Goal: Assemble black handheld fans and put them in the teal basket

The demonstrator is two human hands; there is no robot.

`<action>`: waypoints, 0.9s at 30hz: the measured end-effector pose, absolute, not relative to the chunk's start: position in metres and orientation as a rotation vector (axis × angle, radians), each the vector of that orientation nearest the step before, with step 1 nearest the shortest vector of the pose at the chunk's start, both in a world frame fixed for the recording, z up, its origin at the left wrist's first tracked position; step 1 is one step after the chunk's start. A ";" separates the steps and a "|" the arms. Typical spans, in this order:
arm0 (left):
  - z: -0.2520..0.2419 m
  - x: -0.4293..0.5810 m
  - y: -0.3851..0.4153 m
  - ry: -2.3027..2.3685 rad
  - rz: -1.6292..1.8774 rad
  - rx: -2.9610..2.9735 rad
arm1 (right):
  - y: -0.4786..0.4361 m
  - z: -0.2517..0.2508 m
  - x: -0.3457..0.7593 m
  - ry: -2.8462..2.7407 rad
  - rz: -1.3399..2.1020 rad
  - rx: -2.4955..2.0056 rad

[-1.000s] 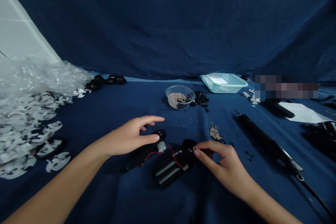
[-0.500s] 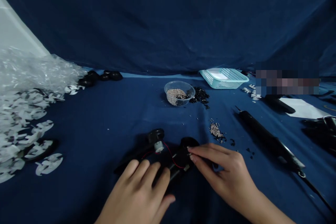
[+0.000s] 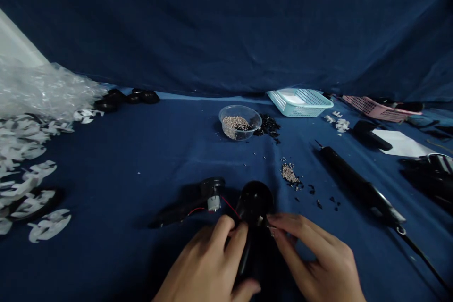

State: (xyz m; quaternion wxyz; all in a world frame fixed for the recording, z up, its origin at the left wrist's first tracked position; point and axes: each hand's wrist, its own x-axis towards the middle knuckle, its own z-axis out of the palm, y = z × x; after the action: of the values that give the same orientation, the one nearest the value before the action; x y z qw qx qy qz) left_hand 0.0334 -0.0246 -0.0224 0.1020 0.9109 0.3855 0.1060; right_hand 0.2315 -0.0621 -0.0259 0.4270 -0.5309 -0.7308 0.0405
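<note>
A black plastic housing (image 3: pixel 255 198) with a round, hollow head and a handle lies at the front middle. My left hand (image 3: pixel 212 262) grips its handle with bent fingers. Close to the rim of the head, my right hand (image 3: pixel 314 255) pinches a small shiny metal piece (image 3: pixel 272 230), too small to identify. To the left rests a second black part (image 3: pixel 177 213), carrying a small silver motor (image 3: pixel 213 203). A red wire (image 3: pixel 230 206) runs from the motor towards the housing. My fingers hide part of the handle.
A clear bowl (image 3: pixel 240 123) of small screws stands beyond, beside black bits (image 3: pixel 269 126). Loose screws (image 3: pixel 289 173) and an electric screwdriver (image 3: pixel 361 184) lie right. A blue basket (image 3: pixel 304 106) and pink basket (image 3: pixel 382 109) stand behind. White parts (image 3: pixel 24 146) are heaped left.
The housing has turned, its handle now pointing towards me. My left hand has shifted right onto the handle, and my right hand has moved slightly right and down. The view has shifted somewhat.
</note>
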 end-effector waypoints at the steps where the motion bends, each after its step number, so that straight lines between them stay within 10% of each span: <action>1: -0.019 0.037 -0.022 1.125 0.277 2.655 | -0.063 -0.026 0.233 -1.812 0.111 -1.341; 27: -0.012 0.054 -0.013 1.204 -0.019 2.254 | -0.071 -0.033 0.222 -1.752 0.225 -1.481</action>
State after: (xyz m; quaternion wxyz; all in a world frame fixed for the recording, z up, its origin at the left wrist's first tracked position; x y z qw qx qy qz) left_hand 0.0536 -0.0128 -0.0118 0.2892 0.8444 0.4510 -0.0071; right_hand 0.2224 -0.0710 -0.0326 0.4061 -0.5870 -0.6946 0.0893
